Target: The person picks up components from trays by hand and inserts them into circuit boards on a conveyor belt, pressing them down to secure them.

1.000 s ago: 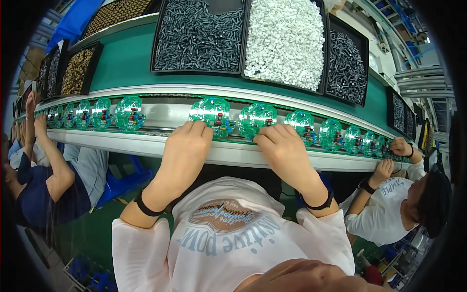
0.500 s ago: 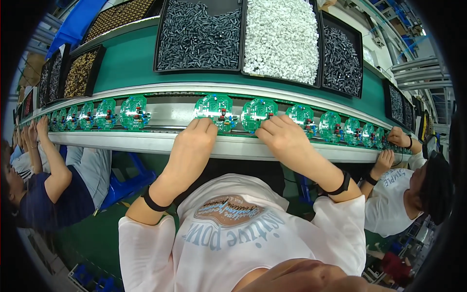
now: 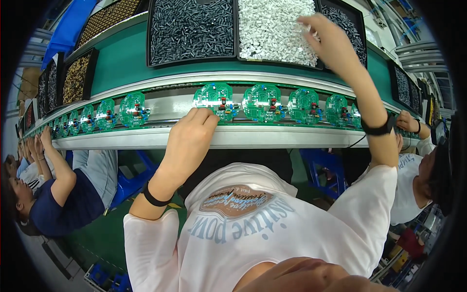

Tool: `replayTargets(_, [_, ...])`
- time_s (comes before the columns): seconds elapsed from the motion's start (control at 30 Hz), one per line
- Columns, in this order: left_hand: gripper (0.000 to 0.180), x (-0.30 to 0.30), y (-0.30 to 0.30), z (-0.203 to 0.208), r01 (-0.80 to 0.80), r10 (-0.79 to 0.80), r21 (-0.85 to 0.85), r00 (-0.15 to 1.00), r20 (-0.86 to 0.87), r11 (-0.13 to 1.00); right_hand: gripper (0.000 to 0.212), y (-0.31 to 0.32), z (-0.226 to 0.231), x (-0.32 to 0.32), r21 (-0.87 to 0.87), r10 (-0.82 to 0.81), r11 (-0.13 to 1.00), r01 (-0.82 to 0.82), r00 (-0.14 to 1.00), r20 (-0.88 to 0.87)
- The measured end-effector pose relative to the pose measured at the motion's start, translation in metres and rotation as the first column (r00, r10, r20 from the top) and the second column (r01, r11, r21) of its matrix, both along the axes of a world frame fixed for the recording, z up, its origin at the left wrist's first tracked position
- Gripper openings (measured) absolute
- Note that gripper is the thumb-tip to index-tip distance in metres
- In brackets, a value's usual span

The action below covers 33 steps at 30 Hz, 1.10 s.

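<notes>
My left hand (image 3: 190, 130) rests at the front edge of the rail, its fingers curled together against the lower left of a green circuit board (image 3: 210, 97). What its fingertips pinch, if anything, is hidden. Over the right side of a tray heaped with small white connectors (image 3: 272, 31) hovers my right hand (image 3: 331, 43), fingers apart and slightly blurred, with nothing visible in them. More round-edged circuit boards (image 3: 262, 101) stand in a row along the rail, carrying small red, blue and black components.
A black tray of dark cylindrical parts (image 3: 192, 31) lies left of the white ones; another dark-part tray (image 3: 340, 19) is partly behind my right hand. Tan parts fill a tray (image 3: 74, 80) farther left. Co-workers sit on both sides, one in a dark blue shirt (image 3: 56, 204).
My right hand has left the circuit board on the rail and moved up and right, over the white connectors, its fingers spreading. My left hand stays by its board.
</notes>
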<state>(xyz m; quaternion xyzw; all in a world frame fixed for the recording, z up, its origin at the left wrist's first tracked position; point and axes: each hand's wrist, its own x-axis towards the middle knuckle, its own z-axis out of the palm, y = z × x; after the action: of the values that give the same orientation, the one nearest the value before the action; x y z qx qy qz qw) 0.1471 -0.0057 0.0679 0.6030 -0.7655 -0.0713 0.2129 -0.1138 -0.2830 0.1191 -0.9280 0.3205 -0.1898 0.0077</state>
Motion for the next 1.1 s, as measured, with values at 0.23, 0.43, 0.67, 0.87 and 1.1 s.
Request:
replayTargets(0.23, [0.016, 0.012, -0.005, 0.026, 0.023, -0.022, 0.032, 0.999, -0.035, 0.999, 0.017, -0.028, 0.005, 0.027, -0.040, -0.007, 0.999, 0.008, 1.000, 0.026])
replayTargets(0.43, [0.012, 0.018, -0.053, 0.064, 0.153, -0.150, -0.055, 0.987, 0.062, 0.987, 0.019, -0.019, 0.011, 0.028, -0.042, 0.004, 0.999, -0.004, 1.000, -0.010])
replayTargets(0.67, [0.007, 0.003, -0.198, 0.050, 0.209, -0.178, -0.210, 0.972, 0.156, 0.955, 0.015, -0.008, 0.014, 0.026, -0.151, 0.010, 0.988, -0.012, 1.000, -0.019])
replayTargets(0.87, [0.009, -0.012, -0.242, 0.055, 0.154, -0.140, -0.115, 0.983, 0.118, 0.981, 0.015, 0.000, 0.013, 0.007, 0.234, -0.044, 0.972, 0.004, 0.986, 0.164])
replayTargets(1.1, [0.009, -0.004, -0.266, 0.023, 0.234, -0.208, -0.294, 0.971, 0.118, 0.927, 0.012, 0.022, 0.015, 0.006, 0.655, -0.126, 0.747, -0.110, 0.945, 0.303])
